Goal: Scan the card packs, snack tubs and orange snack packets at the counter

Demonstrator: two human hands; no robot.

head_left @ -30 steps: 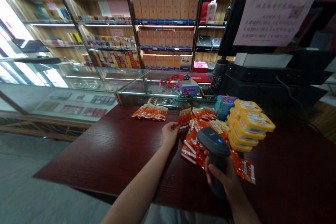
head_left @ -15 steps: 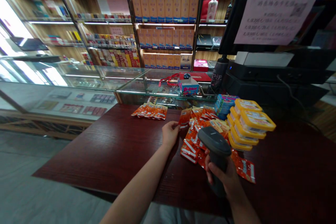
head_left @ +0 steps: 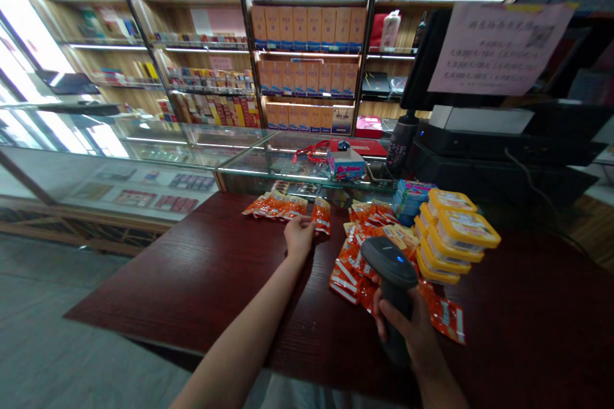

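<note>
My left hand point(head_left: 298, 236) pinches an orange snack packet point(head_left: 321, 214) by its edge, right beside a row of similar packets point(head_left: 274, 206) at the far side of the dark red wooden table point(head_left: 201, 275). My right hand point(head_left: 407, 329) is wrapped round the grip of a black barcode scanner point(head_left: 389, 265), whose head shows a small blue light and hangs over a loose heap of orange packets point(head_left: 357, 255).
Stacked yellow-lidded trays point(head_left: 455, 233) and a blue-wrapped pack point(head_left: 407, 197) stand right of the heap. Beyond the table runs a glass counter point(head_left: 268, 163) with a small pink-and-blue box point(head_left: 346, 166). A black till unit point(head_left: 499, 140) with a paper notice point(head_left: 496, 48) fills the right. Stocked shelves line the back.
My left hand has carried the orange packet from the heap leftward, over to the row of packets. My right hand with the scanner has stayed about where it was.
</note>
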